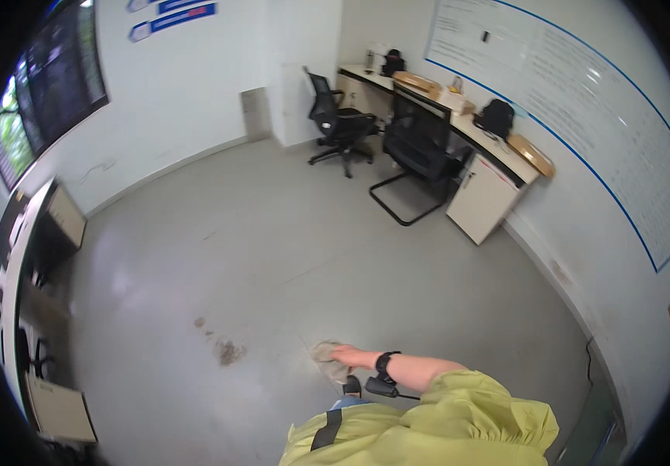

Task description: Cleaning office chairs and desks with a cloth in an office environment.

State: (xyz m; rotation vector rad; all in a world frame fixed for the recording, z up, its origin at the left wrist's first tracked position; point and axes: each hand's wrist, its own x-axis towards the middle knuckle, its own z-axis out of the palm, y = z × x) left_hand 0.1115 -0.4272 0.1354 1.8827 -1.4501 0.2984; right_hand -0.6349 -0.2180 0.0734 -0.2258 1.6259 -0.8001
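My right hand (350,356) reaches out in front of me, its fingers closed on a greyish-beige cloth (324,352) that hangs down from them. A black strap with a small black box (381,387) is around that wrist. Just beyond the cloth's lower edge shows the tip of a dark shoe (353,385). To the left of the cloth, a dark brown smudge (230,353) marks the grey floor (273,264), with smaller spots beside it. My left hand is out of view.
Two black chairs (340,120) (416,147) stand at a long desk (498,149) along the far right wall, with bags and trays on top. Another desk (20,264) runs along the left side under a window. A whiteboard (576,93) covers the right wall.
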